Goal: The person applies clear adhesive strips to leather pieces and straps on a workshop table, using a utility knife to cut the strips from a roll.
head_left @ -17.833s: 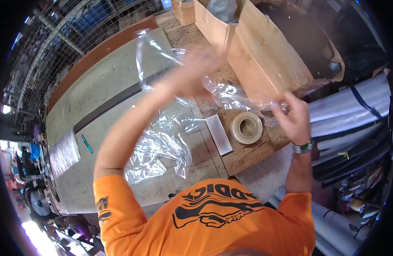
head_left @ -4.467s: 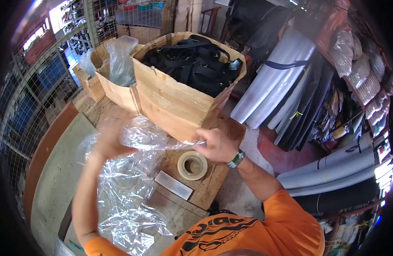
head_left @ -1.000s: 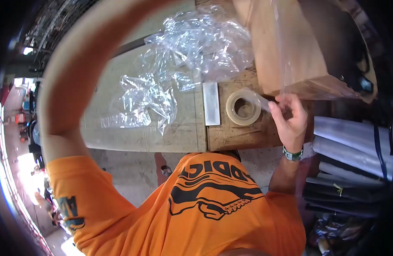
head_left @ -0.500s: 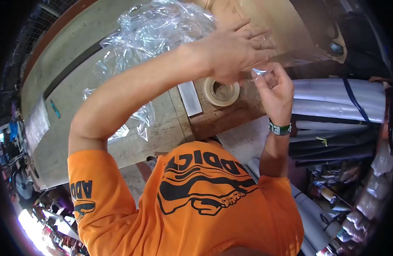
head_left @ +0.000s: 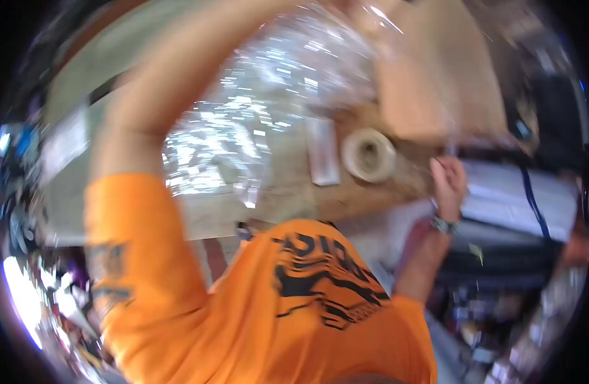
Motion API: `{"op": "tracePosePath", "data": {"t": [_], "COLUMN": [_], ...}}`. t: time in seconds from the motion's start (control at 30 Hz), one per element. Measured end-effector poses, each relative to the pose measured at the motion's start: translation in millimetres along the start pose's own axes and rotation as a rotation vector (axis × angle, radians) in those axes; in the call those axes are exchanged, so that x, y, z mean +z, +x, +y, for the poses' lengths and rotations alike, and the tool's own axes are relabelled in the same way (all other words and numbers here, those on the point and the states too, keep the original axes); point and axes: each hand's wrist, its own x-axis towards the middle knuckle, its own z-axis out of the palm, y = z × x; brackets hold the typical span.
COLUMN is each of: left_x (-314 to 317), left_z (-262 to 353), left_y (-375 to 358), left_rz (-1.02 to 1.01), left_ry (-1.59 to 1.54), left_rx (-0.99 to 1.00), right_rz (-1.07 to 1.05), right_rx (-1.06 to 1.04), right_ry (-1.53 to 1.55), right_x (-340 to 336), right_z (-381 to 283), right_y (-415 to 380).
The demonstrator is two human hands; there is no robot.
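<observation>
cardboard box [head_left: 435, 83] at the bench's far right corner, contents blurred | right hand [head_left: 449, 179] pinching clear plastic film [head_left: 275, 96] | left hand out of view

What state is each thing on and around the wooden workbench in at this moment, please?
Clear plastic film: crumpled, heaped on the bench, blurred.
Round roll of beige tape: lying flat, untouched.
Flat grey rectangular bar: lying flat beside the roll.
Brown cardboard box: standing on the bench.
Right hand: raised at the bench edge, grip unclear.
Left hand: out of view.
</observation>
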Motion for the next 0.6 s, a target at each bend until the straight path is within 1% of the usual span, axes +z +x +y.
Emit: {"op": "tracePosePath", "data": {"t": [0.03, 0.07, 0.1, 0.13, 0.17, 0.2, 0.23, 0.27, 0.3, 0.37, 0.43, 0.47, 0.5, 0.53, 0.57, 0.6], "left_x": [10.6, 24.0, 42.4, 55.5, 65.9, 68.2, 69.0, 61.5, 48.4, 9.2, -42.8, -31.7, -11.3, -0.6, 16.0, 37.6], "left_z": [52.7, 96.8, 133.7, 156.1, 166.1, 166.4, 159.0, 141.9, 118.6, 63.9, 27.0, -5.2, -32.4, -35.1, -22.9, 2.2], "left_y": [-10.6, -17.2, -20.2, -14.5, -9.2, -0.6, 9.9, 20.9, 32.9, 51.8, 46.4, 56.1, 63.4, 59.1, 54.5, 51.5], "left_rz": [0.070, 0.101, 0.136, 0.148, 0.123, 0.095, 0.071, 0.050, 0.033, 0.024, -0.026, 0.092, 0.211, 0.116, 0.016, -0.087], "left_ry": [-0.143, -0.220, -0.243, -0.218, -0.170, -0.119, -0.086, -0.063, -0.041, -0.004, -0.117, -0.046, 0.031, 0.094, 0.145, 0.186], "left_rx": [0.125, 0.214, 0.294, 0.355, 0.390, 0.378, 0.353, 0.298, 0.211, -0.018, -0.188, -0.227, -0.262, -0.315, -0.369, -0.414], "right_rz": [-0.033, -0.086, -0.158, -0.220, -0.115, -0.232, -0.243, -0.244, -0.268, -0.299, -0.320, -0.299, -0.304, -0.314, -0.326, -0.220], "right_rx": [-0.089, 0.035, -0.020, -0.071, -0.144, -0.036, -0.066, -0.196, -0.132, -0.164, -0.110, -0.088, -0.066, -0.045, -0.013, 0.093], "right_ry": [-0.024, 0.106, 0.026, 0.049, -0.060, 0.084, -0.045, -0.111, -0.090, -0.027, -0.088, -0.106, -0.081, -0.058, -0.043, 0.048], "right_x": [7.0, 17.2, 20.5, 24.0, 26.5, 6.9, -5.0, -12.7, -22.6, -34.7, -46.1, -49.1, -49.0, -47.1, -47.6, -33.2], "right_z": [-4.9, -2.3, -29.9, -54.1, -63.9, -46.7, -50.5, -43.9, -22.5, 19.7, 66.6, 88.7, 92.7, 92.9, 92.6, 86.6], "right_y": [9.1, 15.5, 18.9, 20.9, 16.5, 19.2, 15.7, 17.0, 19.8, 25.4, 30.5, 31.7, 34.3, 36.6, 36.2, 35.7]}}
